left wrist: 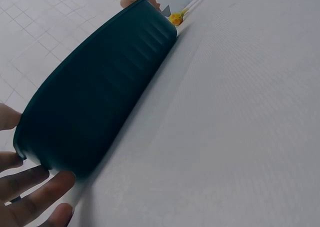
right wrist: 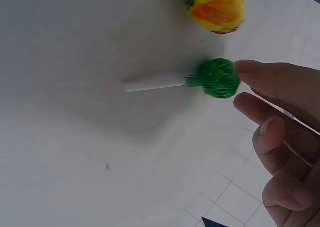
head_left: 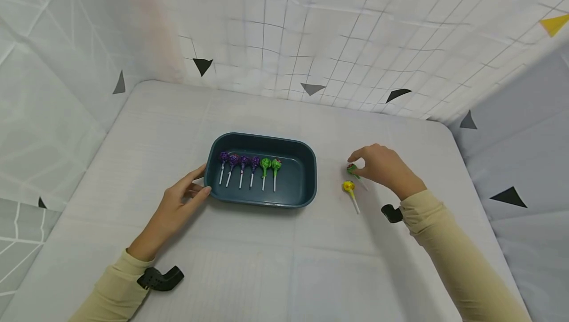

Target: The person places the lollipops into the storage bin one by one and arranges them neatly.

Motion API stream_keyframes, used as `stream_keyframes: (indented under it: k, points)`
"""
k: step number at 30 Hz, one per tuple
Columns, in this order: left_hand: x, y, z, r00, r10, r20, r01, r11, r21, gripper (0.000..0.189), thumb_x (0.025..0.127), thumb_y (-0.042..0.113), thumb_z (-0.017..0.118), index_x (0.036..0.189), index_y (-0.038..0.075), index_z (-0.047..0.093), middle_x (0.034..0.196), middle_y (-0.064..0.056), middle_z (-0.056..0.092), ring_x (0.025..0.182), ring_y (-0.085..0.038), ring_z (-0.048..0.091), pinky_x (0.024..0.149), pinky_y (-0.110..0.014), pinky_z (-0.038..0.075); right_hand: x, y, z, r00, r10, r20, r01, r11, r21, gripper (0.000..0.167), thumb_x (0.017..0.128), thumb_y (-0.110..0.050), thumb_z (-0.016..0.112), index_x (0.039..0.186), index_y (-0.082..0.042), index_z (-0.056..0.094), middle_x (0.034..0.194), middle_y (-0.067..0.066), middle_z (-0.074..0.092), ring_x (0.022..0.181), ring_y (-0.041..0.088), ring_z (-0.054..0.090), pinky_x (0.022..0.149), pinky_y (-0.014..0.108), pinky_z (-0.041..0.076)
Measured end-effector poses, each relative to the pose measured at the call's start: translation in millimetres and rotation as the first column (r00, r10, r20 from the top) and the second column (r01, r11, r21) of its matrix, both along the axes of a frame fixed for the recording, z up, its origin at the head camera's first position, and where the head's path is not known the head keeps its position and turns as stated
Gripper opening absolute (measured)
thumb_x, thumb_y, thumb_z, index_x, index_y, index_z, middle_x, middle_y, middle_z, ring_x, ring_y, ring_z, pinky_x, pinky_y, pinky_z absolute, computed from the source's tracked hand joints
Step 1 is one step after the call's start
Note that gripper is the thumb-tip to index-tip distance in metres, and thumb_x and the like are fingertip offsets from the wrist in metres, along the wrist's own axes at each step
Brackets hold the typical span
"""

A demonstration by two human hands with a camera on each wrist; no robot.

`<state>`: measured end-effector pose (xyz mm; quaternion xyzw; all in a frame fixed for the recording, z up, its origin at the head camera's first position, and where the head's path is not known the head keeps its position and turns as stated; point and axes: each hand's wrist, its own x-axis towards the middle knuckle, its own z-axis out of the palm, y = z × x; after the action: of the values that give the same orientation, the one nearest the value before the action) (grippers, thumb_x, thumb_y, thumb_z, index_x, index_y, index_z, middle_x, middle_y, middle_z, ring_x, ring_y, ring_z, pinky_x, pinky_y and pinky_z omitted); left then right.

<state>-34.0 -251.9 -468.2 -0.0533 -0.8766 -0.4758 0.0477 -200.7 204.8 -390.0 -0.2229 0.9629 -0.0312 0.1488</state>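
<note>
My left hand (head_left: 178, 208) touches the left end of a dark teal tray (head_left: 284, 201), its thumb at the front corner and fingers along the side; the left wrist view shows these fingers spread. Inside, a row holds several purple-wrapped lollipops (head_left: 244, 161) and two green ones (head_left: 265, 164), sticks toward me. Right of the tray, my right hand (head_left: 384, 169) is at a green lollipop (right wrist: 220, 79) on the table. In the right wrist view, the thumb meets its wrapped head while the forefinger seems slightly apart. A yellow lollipop (head_left: 348, 187) lies close by.
The white-covered table (head_left: 249, 262) is bounded by a hanging white sheet (head_left: 338, 25) with grid lines at the back and more sheets at both sides. A black wrist device (head_left: 161, 279) sits on the left sleeve, another black device (head_left: 392, 213) on the right.
</note>
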Motion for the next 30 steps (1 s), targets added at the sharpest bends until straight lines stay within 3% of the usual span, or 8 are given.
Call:
stream_keyframes:
  k: [8, 22, 30]
  points:
    - [0.1, -0.5, -1.5, 1.000, 0.000, -0.008, 0.000, 1.000, -0.001, 0.056, 0.105, 0.020, 0.061, 0.158, 0.016, 0.044, 0.150, -0.016, 0.058, 0.100, -0.008, 0.066, 0.090, -0.022, 0.053, -2.4, 5.2, -13.6, 1.000, -0.006, 0.009, 0.006, 1.000, -0.004, 0.027, 0.086, -0.014, 0.083, 0.113, -0.014, 0.081, 0.117, 0.011, 0.078, 0.110, 0.036, 0.070, 0.075, 0.045, 0.058]
    - [0.0, -1.6, -2.5, 1.000, -0.004, -0.017, 0.004, 1.000, 0.016, 0.056, 0.105, 0.019, 0.062, 0.158, 0.015, 0.044, 0.150, -0.016, 0.057, 0.100, -0.004, 0.065, 0.090, -0.013, 0.049, -4.0, 8.3, -18.1, 1.000, -0.009, -0.005, 0.009, 0.999, -0.036, 0.026, 0.085, -0.018, 0.085, 0.110, -0.013, 0.081, 0.112, 0.008, 0.079, 0.105, 0.034, 0.071, 0.072, 0.046, 0.058]
    - [-0.6, -1.5, -3.8, 1.000, -0.009, -0.027, 0.009, 1.000, 0.015, 0.056, 0.105, 0.018, 0.062, 0.158, 0.014, 0.044, 0.151, -0.017, 0.057, 0.100, -0.004, 0.065, 0.091, -0.014, 0.050, -5.7, 14.3, -23.2, 1.000, -0.028, 0.005, 0.028, 0.998, -0.061, 0.029, 0.086, -0.024, 0.085, 0.112, -0.012, 0.080, 0.110, 0.007, 0.080, 0.107, 0.034, 0.070, 0.078, 0.048, 0.057]
